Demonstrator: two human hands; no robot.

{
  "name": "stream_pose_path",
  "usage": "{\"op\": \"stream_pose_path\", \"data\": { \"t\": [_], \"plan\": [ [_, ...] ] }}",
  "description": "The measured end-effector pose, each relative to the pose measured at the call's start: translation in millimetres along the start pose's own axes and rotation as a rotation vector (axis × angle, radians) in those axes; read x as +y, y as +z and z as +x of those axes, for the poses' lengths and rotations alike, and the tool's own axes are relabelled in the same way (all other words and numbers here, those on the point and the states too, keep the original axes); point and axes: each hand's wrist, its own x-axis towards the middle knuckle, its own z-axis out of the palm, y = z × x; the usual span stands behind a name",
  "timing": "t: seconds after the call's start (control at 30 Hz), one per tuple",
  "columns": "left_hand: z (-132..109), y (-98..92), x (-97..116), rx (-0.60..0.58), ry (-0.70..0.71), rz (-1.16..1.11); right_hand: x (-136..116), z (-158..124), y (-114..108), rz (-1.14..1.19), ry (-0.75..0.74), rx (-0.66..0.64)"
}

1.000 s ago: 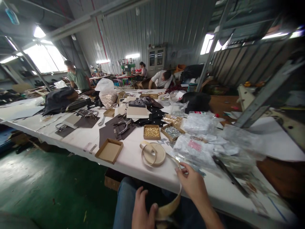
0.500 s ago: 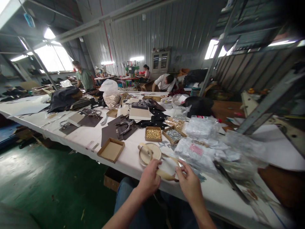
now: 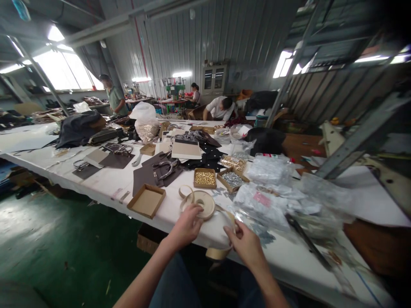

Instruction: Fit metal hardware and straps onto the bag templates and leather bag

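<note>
My left hand (image 3: 185, 224) rests on the near edge of a beige roll of strap tape (image 3: 199, 200) lying flat on the white table (image 3: 105, 185), its fingers curled onto the roll. My right hand (image 3: 243, 242) pinches the loose tape strip (image 3: 219, 252), which loops down over the table's front edge between both hands. Right of the roll lie clear plastic bags (image 3: 263, 204) of small parts.
An empty cardboard tray (image 3: 147, 200) sits left of the roll. Small boxes of gold studs (image 3: 204, 178) and silver studs (image 3: 231, 179) stand behind it. Dark leather pieces (image 3: 150, 173) and metal handles lie further back. Several people work at distant tables. A green floor lies to the left.
My left hand rose from my lap to the table and now sits on the tape roll. The roll shifted slightly left. My right hand keeps its pinch on the strip.
</note>
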Motion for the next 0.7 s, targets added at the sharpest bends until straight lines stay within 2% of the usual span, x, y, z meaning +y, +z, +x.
{"op": "stream_pose_path", "data": {
  "t": [0.1,0.17,0.33,0.43,0.53,0.6,0.7],
  "plan": [
    [9.5,19.0,-8.0,-0.003,-0.015,0.162,-8.6,9.0,-1.3,-0.091,-0.014,0.123],
    [13.4,30.6,-10.9,-0.019,-0.003,0.237,-12.9,18.6,-0.6,-0.128,-0.036,0.156],
    [24.1,43.6,-11.6,0.026,-0.006,0.377,-13.2,51.1,9.3,-0.179,-0.065,0.067],
    [31.8,39.8,-12.4,0.006,0.013,0.465,-16.2,66.3,18.9,-0.024,-0.074,0.025],
    [34.5,28.9,-14.4,-0.065,0.058,0.492,-26.8,71.1,26.6,0.158,-0.105,0.099],
    [31.1,18.7,-17.0,-0.111,0.089,0.484,-35.6,68.8,29.7,0.271,-0.114,0.144],
    [18.7,-0.4,-24.9,-0.161,0.116,0.452,-45.4,62.1,32.4,0.385,-0.103,0.141]
  ]
}}
